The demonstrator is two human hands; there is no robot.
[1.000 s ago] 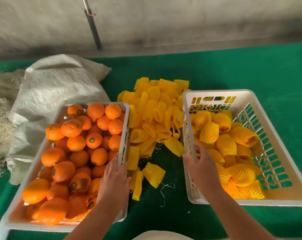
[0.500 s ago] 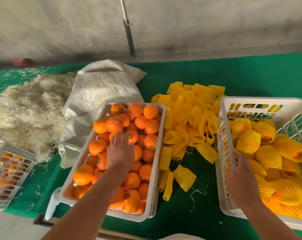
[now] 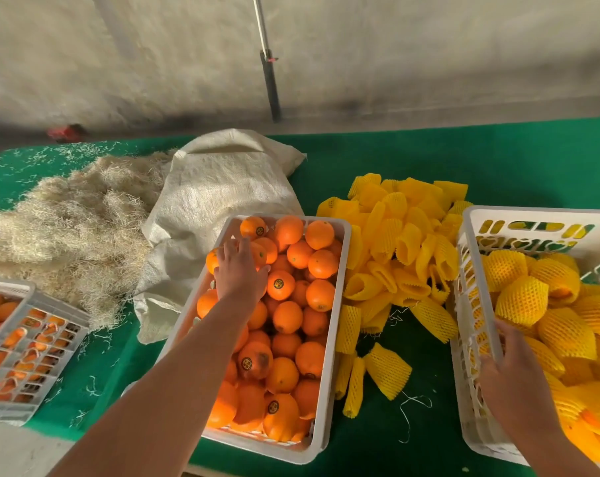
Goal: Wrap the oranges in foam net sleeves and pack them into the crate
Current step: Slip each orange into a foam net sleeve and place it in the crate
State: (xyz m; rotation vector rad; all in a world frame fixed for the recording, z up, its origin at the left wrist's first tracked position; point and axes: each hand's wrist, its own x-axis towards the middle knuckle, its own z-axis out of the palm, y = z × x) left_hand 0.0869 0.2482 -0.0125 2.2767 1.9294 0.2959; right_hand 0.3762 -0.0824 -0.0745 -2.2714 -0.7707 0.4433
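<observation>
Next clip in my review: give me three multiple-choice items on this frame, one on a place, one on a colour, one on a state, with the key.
1. Where does the pile of empty foam sleeves lie?
A. between the two white crates
B. inside the woven sack
C. on the straw

2. What colour is the table cover?
A. blue
B. green
C. red

3. What is the right hand doing?
A. hanging free in the air
B. holding a bare orange
C. gripping the rim of the crate of wrapped oranges

Key: 1 A, the sleeves sit on the cloth between the crate of bare oranges and the other crate; 2 B, green cloth shows all around; 3 C, its fingers curl over the near-left rim.
</observation>
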